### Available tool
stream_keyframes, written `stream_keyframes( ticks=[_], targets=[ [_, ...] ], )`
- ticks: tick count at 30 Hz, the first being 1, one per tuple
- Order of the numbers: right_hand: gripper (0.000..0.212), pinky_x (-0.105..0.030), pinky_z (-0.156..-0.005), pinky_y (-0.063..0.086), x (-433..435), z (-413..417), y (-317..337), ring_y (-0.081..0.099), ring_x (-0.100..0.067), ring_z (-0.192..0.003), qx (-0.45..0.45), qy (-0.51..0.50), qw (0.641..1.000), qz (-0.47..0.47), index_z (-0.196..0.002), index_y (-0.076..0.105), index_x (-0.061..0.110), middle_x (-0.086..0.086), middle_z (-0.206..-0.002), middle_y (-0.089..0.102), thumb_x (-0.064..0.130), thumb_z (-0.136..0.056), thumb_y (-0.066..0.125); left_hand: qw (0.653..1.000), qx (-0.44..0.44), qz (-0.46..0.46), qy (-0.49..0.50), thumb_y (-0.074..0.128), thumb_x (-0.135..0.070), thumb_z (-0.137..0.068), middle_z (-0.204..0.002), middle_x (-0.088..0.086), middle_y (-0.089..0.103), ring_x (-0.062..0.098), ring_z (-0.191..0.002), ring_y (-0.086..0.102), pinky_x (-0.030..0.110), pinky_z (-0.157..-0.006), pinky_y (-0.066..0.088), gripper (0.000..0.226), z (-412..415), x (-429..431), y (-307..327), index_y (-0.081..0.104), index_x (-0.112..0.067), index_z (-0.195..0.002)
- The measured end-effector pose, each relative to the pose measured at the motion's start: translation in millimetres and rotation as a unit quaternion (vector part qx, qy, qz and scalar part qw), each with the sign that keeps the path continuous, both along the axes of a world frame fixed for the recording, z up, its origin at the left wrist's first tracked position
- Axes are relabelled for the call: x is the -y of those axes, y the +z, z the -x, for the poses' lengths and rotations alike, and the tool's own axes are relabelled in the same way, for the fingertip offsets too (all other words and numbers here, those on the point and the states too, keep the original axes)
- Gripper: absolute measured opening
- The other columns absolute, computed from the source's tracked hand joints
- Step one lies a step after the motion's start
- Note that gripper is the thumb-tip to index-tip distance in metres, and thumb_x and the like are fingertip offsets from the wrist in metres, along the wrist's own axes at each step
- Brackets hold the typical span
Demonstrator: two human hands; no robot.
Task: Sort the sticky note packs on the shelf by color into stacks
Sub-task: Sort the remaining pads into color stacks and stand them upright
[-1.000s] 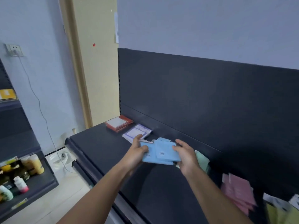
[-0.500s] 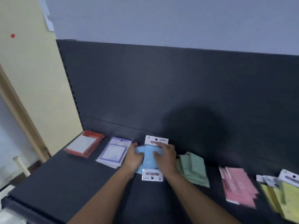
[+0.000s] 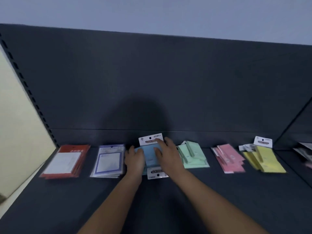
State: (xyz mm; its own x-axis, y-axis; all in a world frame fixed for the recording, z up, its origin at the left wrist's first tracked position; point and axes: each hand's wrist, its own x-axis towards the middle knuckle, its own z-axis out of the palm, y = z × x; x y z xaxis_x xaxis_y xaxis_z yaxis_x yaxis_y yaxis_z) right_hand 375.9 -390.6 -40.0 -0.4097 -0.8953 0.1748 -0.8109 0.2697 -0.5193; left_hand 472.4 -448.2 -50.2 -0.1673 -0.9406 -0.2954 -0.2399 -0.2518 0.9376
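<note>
A stack of blue sticky note packs (image 3: 150, 156) lies on the dark shelf (image 3: 202, 191) near the back panel, with white header cards at its far and near ends. My left hand (image 3: 135, 159) rests against the stack's left side. My right hand (image 3: 166, 156) lies flat on top of it with fingers spread. To the left sit a red stack (image 3: 65, 160) and a purple-bordered stack (image 3: 108, 160). To the right lie a green stack (image 3: 192, 155), a pink stack (image 3: 229, 157) and a yellow stack (image 3: 265, 157), all loosely fanned.
A dark back panel (image 3: 152, 81) rises behind the row of stacks. At the far right, blurred packs (image 3: 303, 152) lie on an adjoining shelf section. A cream wall (image 3: 16, 132) borders the shelf on the left.
The view swung right from the shelf's left end to face the whole row. Both hands carried the blue packs down onto the shelf and now press on them there.
</note>
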Motion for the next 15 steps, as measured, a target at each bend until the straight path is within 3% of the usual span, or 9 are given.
stream_keyframes(
  ticks=[3,6,10,12,15],
  targets=[
    [0.04,-0.031,-0.104,0.034,-15.5,2.8,8.3,0.043,-0.025,-0.123,-0.037,0.019,0.998,0.04,-0.134,0.046,0.011,-0.009,-0.137,0.041,0.02,-0.095,0.047,0.996,0.056,0.066,0.031,0.047,-0.02,-0.091,-0.153,0.014,0.016,0.032,-0.136,0.025,0.045,-0.111,0.028,0.051,10.6,-10.7,13.5,0.038,-0.005,-0.138],
    [0.036,-0.03,-0.1,0.037,-40.4,18.4,17.5,0.049,-0.023,-0.113,-0.029,0.019,0.998,0.057,-0.126,0.053,0.01,-0.006,-0.125,0.05,0.013,-0.091,0.05,0.976,0.119,0.184,-0.009,0.053,-0.019,-0.088,-0.152,0.017,0.019,0.028,-0.14,0.02,0.037,-0.115,0.017,0.053,30.9,-28.0,25.7,0.039,-0.004,-0.138],
    [0.035,-0.03,-0.101,0.036,-98.7,62.1,26.7,0.049,-0.02,-0.115,-0.021,-0.065,0.996,0.048,-0.124,0.053,0.012,-0.004,-0.124,0.053,0.012,-0.089,0.051,0.952,0.068,0.252,-0.159,0.055,-0.007,-0.083,-0.122,0.012,0.057,0.025,-0.114,0.05,0.033,-0.099,0.037,0.035,79.4,-72.9,32.7,0.058,-0.005,-0.117],
    [0.034,-0.029,-0.097,0.039,-138.9,89.9,29.8,0.051,-0.021,-0.113,-0.025,-0.119,0.992,0.04,-0.121,0.055,0.011,-0.006,-0.12,0.056,0.012,-0.087,0.053,0.939,0.023,0.219,-0.262,0.053,-0.006,-0.084,-0.106,0.004,0.065,0.019,-0.1,0.058,0.028,-0.089,0.043,0.024,107.7,-107.0,34.4,0.064,-0.01,-0.105],
    [0.035,-0.032,-0.094,0.042,-213.1,130.7,33.2,0.054,-0.023,-0.111,-0.023,-0.209,0.977,0.029,-0.121,0.056,0.01,-0.007,-0.119,0.058,0.013,-0.087,0.056,0.905,0.0,0.198,-0.377,0.056,-0.006,-0.085,-0.096,0.002,0.07,0.018,-0.094,0.064,0.029,-0.088,0.048,0.015,155.1,-166.2,30.3,0.067,-0.013,-0.091]
  ],
)
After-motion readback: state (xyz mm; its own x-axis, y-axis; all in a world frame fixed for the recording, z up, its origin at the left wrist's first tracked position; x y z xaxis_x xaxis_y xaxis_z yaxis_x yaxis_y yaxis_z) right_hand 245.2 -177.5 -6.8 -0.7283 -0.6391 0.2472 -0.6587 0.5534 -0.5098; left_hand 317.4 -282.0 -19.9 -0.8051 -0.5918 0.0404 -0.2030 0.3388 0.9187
